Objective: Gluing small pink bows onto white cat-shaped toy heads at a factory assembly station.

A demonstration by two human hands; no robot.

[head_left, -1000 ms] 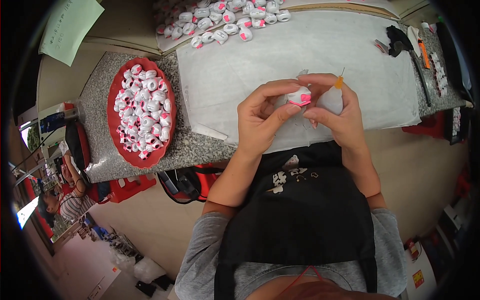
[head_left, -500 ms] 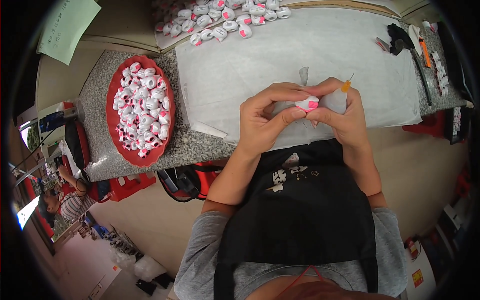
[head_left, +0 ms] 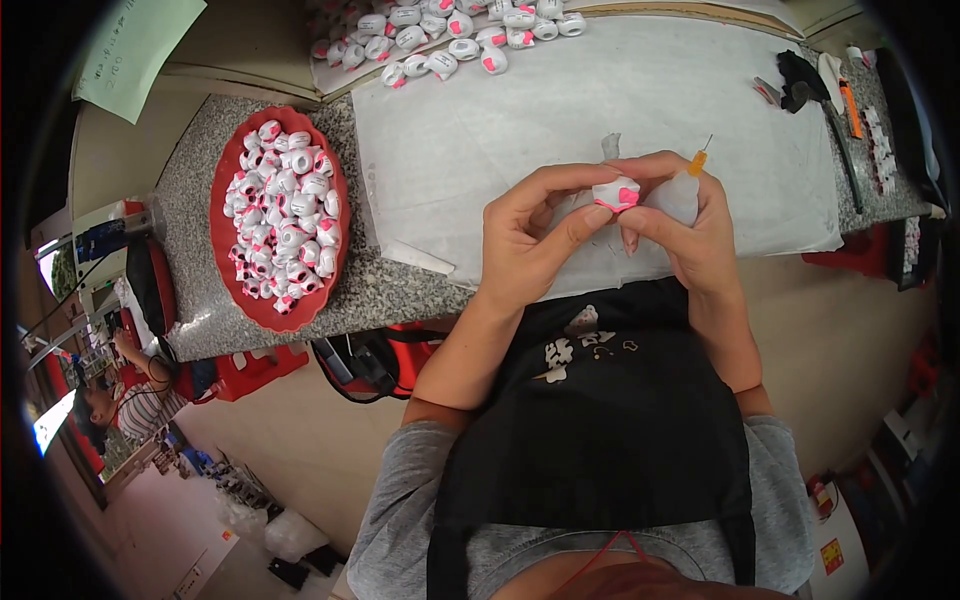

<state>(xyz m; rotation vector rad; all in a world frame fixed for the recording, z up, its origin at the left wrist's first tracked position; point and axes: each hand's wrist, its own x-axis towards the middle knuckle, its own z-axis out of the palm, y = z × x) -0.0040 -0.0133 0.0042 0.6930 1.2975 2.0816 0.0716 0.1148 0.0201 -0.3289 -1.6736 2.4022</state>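
Observation:
Between the fingertips of both hands is a small white plastic figure piece [head_left: 615, 191] with a pink bow and pink edging. My left hand [head_left: 530, 235] pinches it from the left, thumb below and fingers above. From the other side my right hand [head_left: 690, 225] grips it with thumb and index finger. That same hand also keeps a translucent squeeze bottle [head_left: 676, 198] tucked in its palm; the orange tip [head_left: 698, 162] with a thin needle points up and away. Both hands are just above the white paper sheet [head_left: 480, 130] near the table's front edge.
A red scalloped tray [head_left: 221, 215] full of similar white-and-pink pieces stands on the granite tabletop [head_left: 385, 300] at left. More pieces [head_left: 440, 64] lie at the back. Tools, a black cloth [head_left: 800, 78] and an orange cutter [head_left: 851, 107] lie far right. Another person [head_left: 140, 400] sits far left.
The white piece has turned slightly between my fingers, so its bow shows more fully. My left thumb has shifted a little; the bottle stays in my right hand.

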